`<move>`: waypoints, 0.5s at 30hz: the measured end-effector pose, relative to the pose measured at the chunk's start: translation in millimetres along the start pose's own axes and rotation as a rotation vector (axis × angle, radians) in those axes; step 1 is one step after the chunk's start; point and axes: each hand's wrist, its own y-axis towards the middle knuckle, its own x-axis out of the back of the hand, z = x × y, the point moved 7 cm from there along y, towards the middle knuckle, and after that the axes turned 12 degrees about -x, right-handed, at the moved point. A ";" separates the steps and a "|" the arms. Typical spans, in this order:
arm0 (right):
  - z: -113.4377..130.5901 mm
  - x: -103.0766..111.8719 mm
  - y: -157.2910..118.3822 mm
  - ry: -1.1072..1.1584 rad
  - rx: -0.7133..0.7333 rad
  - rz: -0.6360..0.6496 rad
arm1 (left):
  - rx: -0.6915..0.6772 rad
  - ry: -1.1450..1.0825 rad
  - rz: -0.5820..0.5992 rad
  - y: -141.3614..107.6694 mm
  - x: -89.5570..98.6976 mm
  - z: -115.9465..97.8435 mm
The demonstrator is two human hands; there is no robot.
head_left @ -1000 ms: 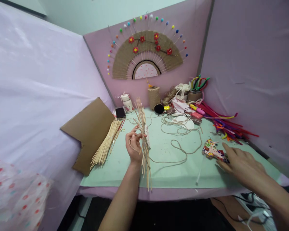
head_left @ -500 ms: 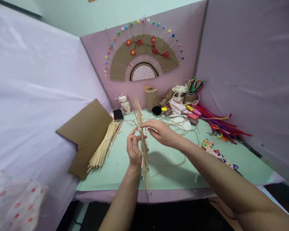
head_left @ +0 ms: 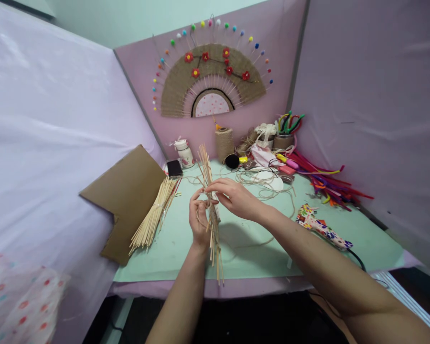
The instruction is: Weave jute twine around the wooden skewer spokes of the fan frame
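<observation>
A narrow bundle of thin wooden sticks point(head_left: 215, 239), bound with twine around its middle, stands nearly upright over the table. My left hand point(head_left: 199, 217) is closed around it from the left, with a loop of twine by the fingers. From the right, my right hand point(head_left: 232, 196) reaches across, its fingers curled over the upper middle of the bundle. Its fingertips are partly hidden, and I cannot tell whether they also pinch a strand. Loose twine point(head_left: 261, 242) trails over the table to the right.
Left are another stick bundle point(head_left: 154, 215) and cardboard point(head_left: 129, 191). A phone point(head_left: 174, 167), a bottle point(head_left: 184, 153) and a twine spool point(head_left: 224, 145) stand behind. Pipe cleaners point(head_left: 318, 172) and a patterned glue gun point(head_left: 322, 227) lie right. A decorated fan point(head_left: 172, 91) hangs behind.
The view has shifted slightly, showing more of the glue gun and its cord. My right fingers have moved a little left across the bundle; my left hand keeps its hold.
</observation>
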 end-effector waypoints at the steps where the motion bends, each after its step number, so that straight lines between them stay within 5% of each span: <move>1: 0.2 1.5 -0.8 0.029 -0.010 -0.015 | -0.004 0.018 0.006 0.4 0.0 -1.4; 9: 2.8 1.1 -6.9 0.106 -0.078 -0.014 | -0.041 0.108 0.000 2.4 2.8 -7.8; 15: -1.6 5.1 -39.0 0.216 -0.317 -0.083 | -0.089 0.123 0.047 1.5 -1.3 -16.8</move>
